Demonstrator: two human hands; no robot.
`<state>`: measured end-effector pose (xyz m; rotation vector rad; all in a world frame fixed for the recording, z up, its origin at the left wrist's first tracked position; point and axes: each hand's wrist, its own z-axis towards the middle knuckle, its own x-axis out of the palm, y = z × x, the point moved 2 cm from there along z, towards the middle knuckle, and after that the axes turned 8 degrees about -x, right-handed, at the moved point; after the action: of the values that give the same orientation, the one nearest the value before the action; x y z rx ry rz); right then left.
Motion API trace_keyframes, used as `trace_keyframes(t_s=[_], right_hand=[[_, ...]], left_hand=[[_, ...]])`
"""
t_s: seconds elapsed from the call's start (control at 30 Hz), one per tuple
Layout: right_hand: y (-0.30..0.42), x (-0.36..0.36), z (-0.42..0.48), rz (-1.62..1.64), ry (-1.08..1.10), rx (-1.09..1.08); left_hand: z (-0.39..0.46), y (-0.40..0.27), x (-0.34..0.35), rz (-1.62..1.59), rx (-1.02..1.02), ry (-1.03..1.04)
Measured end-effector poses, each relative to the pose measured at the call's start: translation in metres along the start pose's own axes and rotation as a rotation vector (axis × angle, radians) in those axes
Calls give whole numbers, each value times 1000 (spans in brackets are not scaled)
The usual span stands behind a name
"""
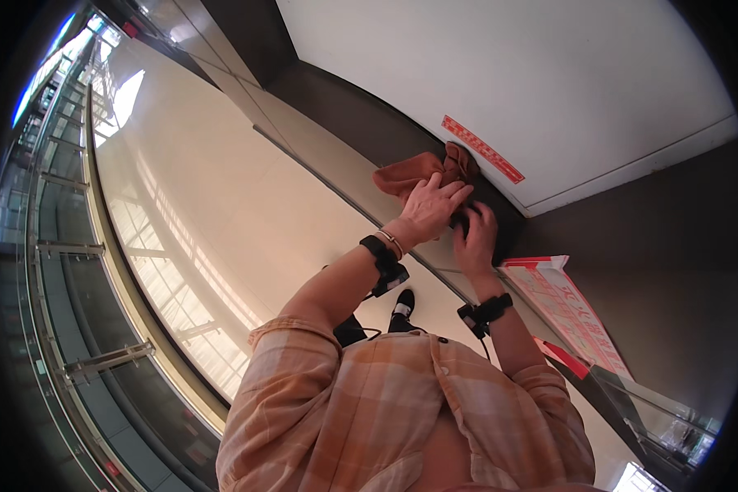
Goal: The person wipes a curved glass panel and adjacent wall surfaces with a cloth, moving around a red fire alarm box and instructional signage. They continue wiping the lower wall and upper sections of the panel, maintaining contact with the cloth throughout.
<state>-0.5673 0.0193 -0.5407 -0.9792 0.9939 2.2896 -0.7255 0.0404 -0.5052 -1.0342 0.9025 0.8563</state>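
A reddish-brown cloth (409, 174) lies bunched on the dark ledge (344, 107) beside a white panel (504, 74). My left hand (430, 206) rests on the cloth, its fingers pointing to the upper right; whether they grip it or only press it is not clear. Just to the right, my right hand (476, 237) touches the dark surface near the panel's lower corner with bent fingers. Shadow hides its fingertips and anything under them. A red printed strip (483, 149) is stuck to the panel above both hands.
A red and white printed sheet (569, 307) is fixed to the dark wall on the right. A glass railing with metal brackets (107, 363) curves along the left, beside the glossy pale floor (240, 184). My shoe (406, 300) stands on the floor below.
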Motion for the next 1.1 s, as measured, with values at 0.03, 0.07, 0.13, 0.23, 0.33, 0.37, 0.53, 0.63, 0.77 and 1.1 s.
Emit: trace_keyframes(t_s=[0.03, 0.07, 0.13, 0.23, 0.33, 0.37, 0.53, 0.63, 0.77, 1.1], right_hand=[[-2, 2, 6, -17, -15, 3], [-3, 5, 10, -56, -34, 22], [-3, 9, 20, -140, -73, 63], [-9, 15, 32, -279, -66, 220], [-14, 24, 39, -371, -77, 389], [-12, 28, 42, -395, -79, 440], [-6, 31, 40, -564, -76, 441], [-6, 30, 40, -587, -60, 436], [-7, 27, 35, -571, -66, 412], [-5, 29, 38, -603, -41, 434]], left_hand=[[-1, 6, 0, -32, 44, -39], [0, 22, -2, 16, -36, -38], [7, 80, -8, 51, -175, -144], [15, 186, -47, 227, -428, -121], [15, 280, -79, 235, -658, -130], [14, 311, -76, 299, -654, -254], [45, 228, -64, 358, -351, 27], [28, 178, -36, 7, 161, -81], [42, 236, -55, -50, -168, -46], [65, 341, -77, 87, -433, -150]])
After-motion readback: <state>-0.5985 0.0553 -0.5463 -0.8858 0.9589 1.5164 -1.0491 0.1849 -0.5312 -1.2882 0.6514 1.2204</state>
